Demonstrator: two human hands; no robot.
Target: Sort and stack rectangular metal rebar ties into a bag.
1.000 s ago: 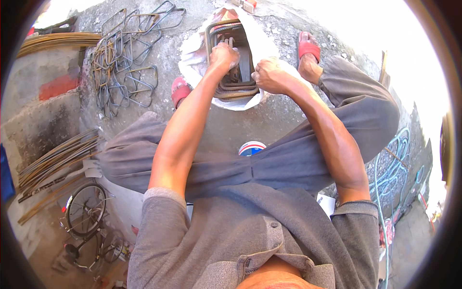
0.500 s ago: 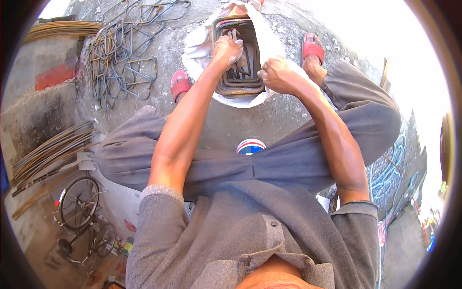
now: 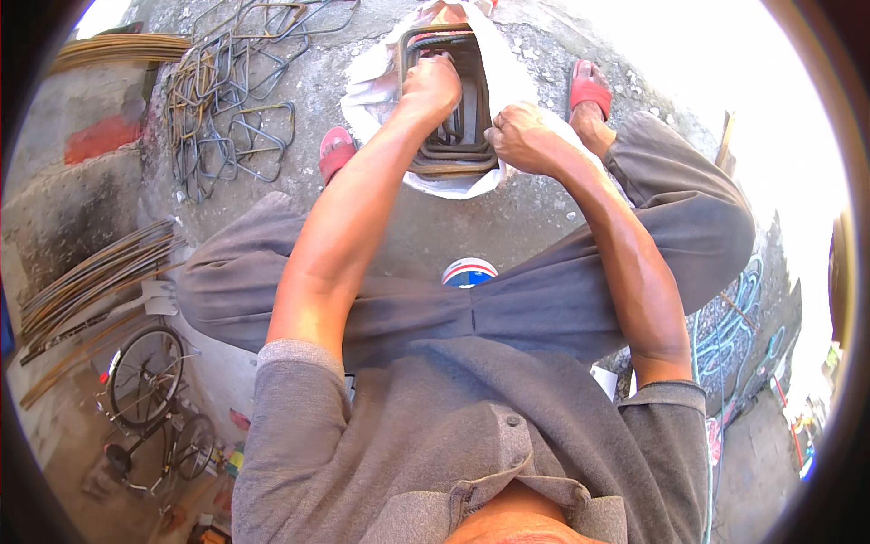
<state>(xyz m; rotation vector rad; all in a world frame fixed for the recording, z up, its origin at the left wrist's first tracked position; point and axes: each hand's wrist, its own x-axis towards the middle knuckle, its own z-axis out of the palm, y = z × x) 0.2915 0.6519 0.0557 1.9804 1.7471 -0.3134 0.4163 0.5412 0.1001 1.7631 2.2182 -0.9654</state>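
A white sack [image 3: 367, 100] stands on the ground between my feet, its mouth spread wide. Inside it lies a stack of rectangular bent steel stirrups [image 3: 453, 169], brown and nested together. My left hand [image 3: 433, 86] reaches into the frame of the stirrups near their far left corner, fingers curled; what they grip is hidden under the hand. On the right rim of the sack, my right hand [image 3: 524, 138] is closed, pinching the white fabric beside the stirrups.
More loose stirrups [image 3: 237, 100] lie tangled on the rough concrete at left. Bundled steel rods [image 3: 100, 281] and a bicycle [image 3: 145, 381] are farther left. A blue, white and red round object [image 3: 468, 272] shows below my legs. Blue rope [image 3: 729, 322] lies at right.
My left hand has shifted slightly up and turned, covering the hooked bar ends that showed beside its fingers. My right hand stays at the sack's rim.
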